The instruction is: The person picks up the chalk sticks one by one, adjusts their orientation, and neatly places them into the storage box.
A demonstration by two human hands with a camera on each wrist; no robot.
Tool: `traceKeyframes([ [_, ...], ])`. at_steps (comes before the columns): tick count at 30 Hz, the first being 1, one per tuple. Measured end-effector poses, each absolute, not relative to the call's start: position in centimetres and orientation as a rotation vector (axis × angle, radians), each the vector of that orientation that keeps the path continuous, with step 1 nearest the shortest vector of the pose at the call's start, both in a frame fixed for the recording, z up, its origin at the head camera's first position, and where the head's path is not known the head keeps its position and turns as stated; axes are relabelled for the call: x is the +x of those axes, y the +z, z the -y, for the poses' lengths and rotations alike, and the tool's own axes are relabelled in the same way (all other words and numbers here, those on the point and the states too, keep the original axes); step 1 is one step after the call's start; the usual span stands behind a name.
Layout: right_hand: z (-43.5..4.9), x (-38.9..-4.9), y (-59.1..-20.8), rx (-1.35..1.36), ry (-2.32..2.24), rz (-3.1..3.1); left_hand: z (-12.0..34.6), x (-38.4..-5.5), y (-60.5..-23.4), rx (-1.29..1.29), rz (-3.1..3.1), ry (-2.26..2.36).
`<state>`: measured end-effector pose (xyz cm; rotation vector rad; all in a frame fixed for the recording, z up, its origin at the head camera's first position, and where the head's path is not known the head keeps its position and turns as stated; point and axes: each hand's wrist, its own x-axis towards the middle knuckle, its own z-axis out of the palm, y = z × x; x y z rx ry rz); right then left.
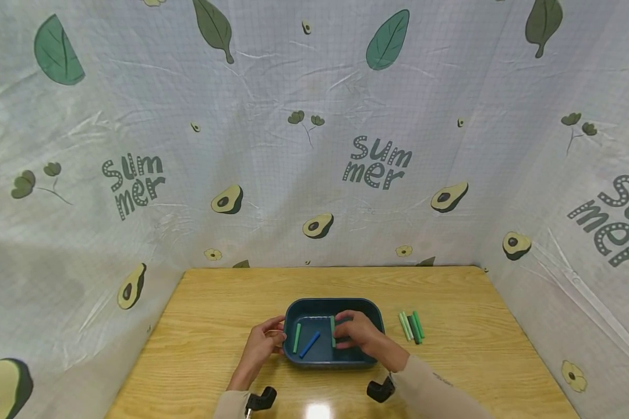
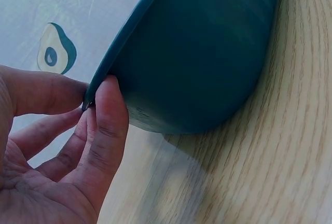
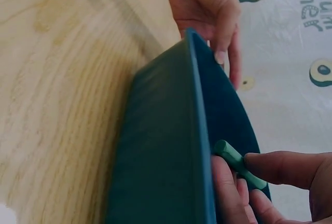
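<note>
A dark blue rectangular plastic bin (image 1: pixel 330 365) sits on the table. My left hand (image 1: pixel 262 343) pinches its left rim between thumb and fingers; the left wrist view shows the bin's outer wall (image 2: pixel 192 53) close up. Inside the bin, near its right half, my right hand (image 1: pixel 366 334) holds a short green stick (image 3: pixel 239 165), thumb on one side and fingers on the other. Chalk-like in shape, it stands nearly lengthwise to my view. Another green stick (image 1: pixel 296 338) and a blue stick (image 1: pixel 310 344) lie on the bin floor to the left.
Right of the bin, several sticks lie side by side on the wooden table (image 1: pixel 230 297): light green sticks (image 1: pixel 406 326), a dark green stick (image 1: pixel 413 330) and a brighter green stick (image 1: pixel 418 324). A printed white sheet (image 1: pixel 272 174) encloses the table's back and sides.
</note>
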<state>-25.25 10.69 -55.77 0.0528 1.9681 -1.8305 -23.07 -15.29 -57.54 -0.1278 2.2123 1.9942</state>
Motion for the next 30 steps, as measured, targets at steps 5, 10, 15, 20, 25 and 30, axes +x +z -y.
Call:
traceKeyframes([
  [5, -10.2, -25.1, -56.3, 0.04, -1.799, -1.965, 15.3, -23.1, -57.4, -0.126, -2.218, 1.979],
  [10, -9.6, -25.0, -56.4, 0.049, -1.777, -1.97, 15.3, -23.2, -57.5, -0.139, -2.216, 1.977],
  [15, -9.2, -24.9, -56.7, 0.071, -1.735, -1.999, 15.4, -23.3, -57.8, -0.134, -2.207, 1.986],
  [20, -8.9, -25.0, -56.9, 0.08, -1.704, -2.032, 15.4, -23.2, -57.9, -0.125, -2.198, 1.99],
  [25, -9.0, -24.9, -57.1, 0.075, -1.705, -2.025, 15.4, -23.1, -58.0, -0.114, -2.194, 2.0],
  [30, -9.2, -24.8, -56.6, 0.01, -1.759, -2.037, 15.4, -23.2, -58.0, -0.12, -2.208, 1.998],
])
